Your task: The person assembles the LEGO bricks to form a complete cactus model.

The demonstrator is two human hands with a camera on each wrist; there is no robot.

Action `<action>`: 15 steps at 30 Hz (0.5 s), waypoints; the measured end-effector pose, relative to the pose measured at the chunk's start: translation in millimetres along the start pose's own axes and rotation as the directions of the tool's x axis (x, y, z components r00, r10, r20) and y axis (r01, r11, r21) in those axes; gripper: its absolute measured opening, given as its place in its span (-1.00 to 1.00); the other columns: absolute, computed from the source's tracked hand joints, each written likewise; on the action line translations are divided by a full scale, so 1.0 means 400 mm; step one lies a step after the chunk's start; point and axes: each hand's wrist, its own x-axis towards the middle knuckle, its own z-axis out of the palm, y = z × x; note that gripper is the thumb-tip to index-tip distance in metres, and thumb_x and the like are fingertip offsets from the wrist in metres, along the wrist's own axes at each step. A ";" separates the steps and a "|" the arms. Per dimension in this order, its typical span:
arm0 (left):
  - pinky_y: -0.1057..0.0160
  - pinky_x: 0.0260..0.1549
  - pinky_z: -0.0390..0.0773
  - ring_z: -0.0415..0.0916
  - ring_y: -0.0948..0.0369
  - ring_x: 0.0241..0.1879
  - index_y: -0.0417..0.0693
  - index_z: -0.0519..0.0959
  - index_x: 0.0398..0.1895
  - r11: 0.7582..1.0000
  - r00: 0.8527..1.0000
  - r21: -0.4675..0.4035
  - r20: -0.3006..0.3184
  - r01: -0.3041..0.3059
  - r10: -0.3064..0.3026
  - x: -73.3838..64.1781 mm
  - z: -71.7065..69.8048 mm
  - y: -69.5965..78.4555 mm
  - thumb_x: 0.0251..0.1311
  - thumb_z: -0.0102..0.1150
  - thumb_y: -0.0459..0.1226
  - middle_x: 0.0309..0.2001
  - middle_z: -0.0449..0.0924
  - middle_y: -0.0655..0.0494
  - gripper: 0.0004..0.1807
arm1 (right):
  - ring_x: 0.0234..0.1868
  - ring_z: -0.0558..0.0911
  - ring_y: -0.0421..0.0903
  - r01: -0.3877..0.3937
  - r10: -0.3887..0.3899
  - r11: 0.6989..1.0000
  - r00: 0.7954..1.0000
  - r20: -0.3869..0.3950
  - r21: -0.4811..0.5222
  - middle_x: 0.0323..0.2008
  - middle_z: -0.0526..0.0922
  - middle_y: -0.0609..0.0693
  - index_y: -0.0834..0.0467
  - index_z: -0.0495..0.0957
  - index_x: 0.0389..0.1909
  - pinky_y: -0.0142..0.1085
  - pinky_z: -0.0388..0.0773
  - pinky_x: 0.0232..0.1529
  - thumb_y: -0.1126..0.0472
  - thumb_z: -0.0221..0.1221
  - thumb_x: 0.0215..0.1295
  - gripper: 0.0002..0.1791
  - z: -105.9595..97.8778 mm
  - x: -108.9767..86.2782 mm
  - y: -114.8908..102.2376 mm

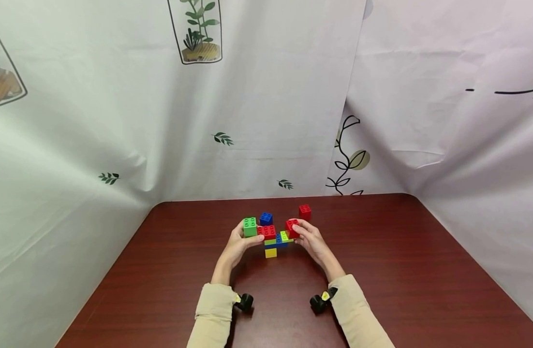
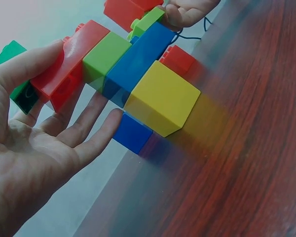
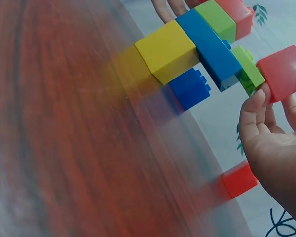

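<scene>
A structure of toy building bricks stands on a yellow brick (image 1: pixel 271 253), with a long blue brick (image 2: pixel 138 64) above it and lime-green bricks (image 2: pixel 106 59) on that. My left hand (image 1: pixel 237 247) grips the long red brick (image 1: pixel 267 232) on the structure's left, thumb on the near face. A green brick (image 1: pixel 250 226) sits at that red brick's outer end, beside my fingers. On the right, my right hand (image 1: pixel 315 245) pinches a red brick (image 3: pixel 282 73) over the end of a thin lime-green brick (image 3: pixel 248 70). Whether those two are joined I cannot tell.
Behind the structure a loose blue brick (image 1: pixel 266 219) lies on the brown table (image 1: pixel 170 270). Another red brick (image 1: pixel 304 212) lies beyond my right hand. A white printed cloth (image 1: pixel 284 96) hangs along the table's far edge.
</scene>
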 end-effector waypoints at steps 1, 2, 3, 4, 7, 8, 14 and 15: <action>0.25 -0.07 0.68 0.61 0.27 -0.18 -0.32 0.22 0.30 1.000 1.000 0.002 0.002 0.000 0.000 0.000 0.000 0.001 0.15 0.24 -0.44 -0.20 0.58 0.17 -0.35 | -0.29 0.56 -0.25 0.004 -0.004 1.000 1.000 -0.001 -0.009 -0.22 0.60 -0.21 0.30 0.36 0.16 -0.48 0.55 -0.24 0.23 0.01 0.41 -0.63 0.000 0.001 0.002; 0.25 -0.06 0.68 0.61 0.27 -0.17 -0.32 0.21 0.31 1.000 1.000 0.004 0.002 0.000 0.000 0.000 0.000 0.001 0.16 0.23 -0.44 -0.20 0.58 0.18 -0.35 | -0.28 0.57 -0.25 0.006 -0.006 1.000 1.000 -0.004 -0.016 -0.22 0.61 -0.21 0.30 0.36 0.16 -0.48 0.56 -0.23 0.23 0.02 0.41 -0.63 0.000 0.002 0.003; 0.24 -0.06 0.68 0.61 0.27 -0.17 -0.32 0.21 0.31 1.000 1.000 0.004 0.004 0.001 -0.001 -0.001 0.000 0.001 0.16 0.23 -0.44 -0.19 0.58 0.18 -0.34 | -0.28 0.57 -0.26 0.008 -0.009 1.000 1.000 -0.007 -0.024 -0.21 0.60 -0.21 0.31 0.36 0.17 -0.49 0.56 -0.24 0.23 0.02 0.41 -0.62 0.001 0.002 0.004; 0.24 -0.05 0.68 0.61 0.27 -0.16 -0.31 0.21 0.32 1.000 1.000 0.001 0.004 0.005 -0.005 -0.001 0.000 0.002 0.15 0.23 -0.44 -0.19 0.58 0.18 -0.34 | -0.27 0.57 -0.26 0.009 -0.010 0.999 1.000 -0.011 -0.033 -0.21 0.60 -0.21 0.32 0.35 0.18 -0.49 0.56 -0.23 0.23 0.03 0.41 -0.60 0.001 0.003 0.005; 0.23 -0.04 0.67 0.60 0.27 -0.16 -0.30 0.20 0.33 1.000 1.000 0.003 0.007 0.006 -0.006 0.000 -0.001 0.001 0.16 0.23 -0.44 -0.19 0.58 0.19 -0.33 | -0.25 0.57 -0.25 0.004 -0.005 0.998 1.000 -0.019 -0.064 -0.21 0.59 -0.21 0.35 0.33 0.21 -0.49 0.56 -0.20 0.21 0.02 0.41 -0.56 0.000 0.002 0.005; 0.23 -0.04 0.67 0.60 0.27 -0.16 -0.30 0.21 0.32 1.000 1.000 0.002 0.008 0.006 -0.006 0.000 -0.002 0.000 0.15 0.23 -0.44 -0.19 0.58 0.19 -0.33 | -0.24 0.58 -0.25 0.002 -0.004 0.997 1.000 -0.021 -0.071 -0.21 0.59 -0.22 0.36 0.32 0.22 -0.48 0.57 -0.20 0.21 0.02 0.41 -0.55 0.001 0.002 0.005; 0.21 -0.03 0.67 0.60 0.26 -0.16 -0.27 0.26 0.27 1.000 1.000 0.007 0.000 0.003 -0.003 -0.001 0.001 0.001 0.16 0.23 -0.44 -0.20 0.57 0.17 -0.40 | -0.25 0.58 -0.25 0.013 -0.017 0.995 0.999 -0.042 -0.099 -0.25 0.60 -0.22 0.31 0.40 0.11 -0.43 0.58 -0.17 0.21 0.03 0.40 -0.65 0.004 0.001 0.003; 0.21 -0.03 0.67 0.61 0.26 -0.16 -0.25 0.27 0.26 1.000 1.000 0.009 -0.003 0.002 -0.002 -0.001 0.001 0.001 0.16 0.23 -0.44 -0.19 0.58 0.16 -0.41 | -0.25 0.58 -0.25 0.015 -0.020 0.995 0.999 -0.048 -0.101 -0.26 0.60 -0.22 0.28 0.42 0.08 -0.42 0.59 -0.16 0.21 0.04 0.40 -0.69 0.004 0.002 0.003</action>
